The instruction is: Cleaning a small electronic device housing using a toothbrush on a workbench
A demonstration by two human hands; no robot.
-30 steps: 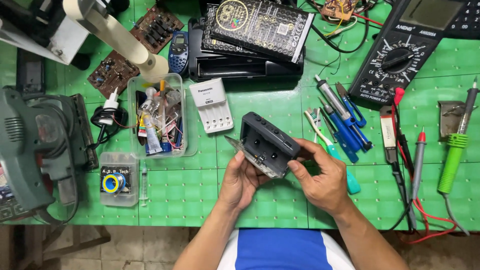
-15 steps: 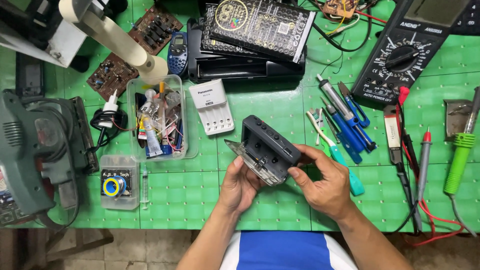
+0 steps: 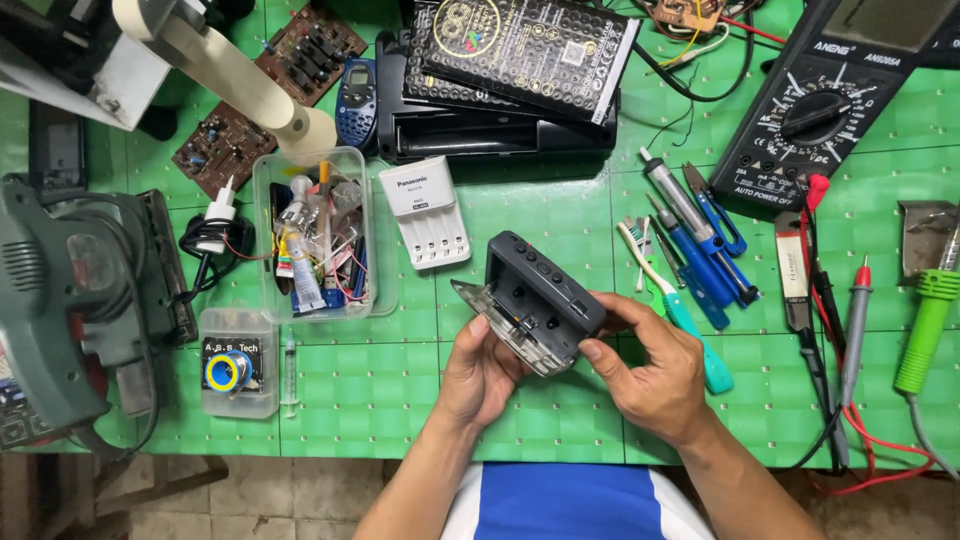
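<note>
Holding a small dark tape player point(image 3: 540, 295) with a see-through door, both hands keep it just above the green table point(image 3: 400, 380), near the front edge. The left hand point(image 3: 485, 375) has its grip pressed on the player's clear underside, and the right hand point(image 3: 655, 375) has its grip pinching the player's right end. Just left of the player lies a white battery charger point(image 3: 425, 212), and just right of it lie blue-handled tools point(image 3: 700, 250).
</note>
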